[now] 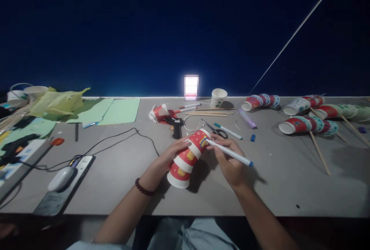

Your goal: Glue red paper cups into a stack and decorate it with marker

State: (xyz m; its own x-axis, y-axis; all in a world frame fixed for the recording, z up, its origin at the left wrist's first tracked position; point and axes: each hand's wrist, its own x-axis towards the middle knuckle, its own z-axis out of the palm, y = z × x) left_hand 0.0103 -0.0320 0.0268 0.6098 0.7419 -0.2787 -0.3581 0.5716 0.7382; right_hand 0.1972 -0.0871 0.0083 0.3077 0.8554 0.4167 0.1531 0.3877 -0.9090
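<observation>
A curved stack of red-and-white paper cups (185, 158) with yellow printed figures tilts above the table in front of me. My left hand (174, 150) is closed around its left side, the fingers partly hidden behind the cups. Between the fingers of my right hand (229, 161) is a white marker pen (233, 154) with a blue end. Its tip meets the uppermost cup at a blue mark. On the table to the right lies a loose blue pen cap (253, 138). Scissors (218, 131) and a teal-capped marker (228, 131) rest just beyond my right hand.
Behind the cups are a black glue gun (175, 126), wooden sticks (206, 114) and an upright paper cup (219, 98). Several finished-looking cup stacks (308, 125) lie at right, some on sticks. A power strip (23, 161), cables and green paper (120, 111) occupy the left.
</observation>
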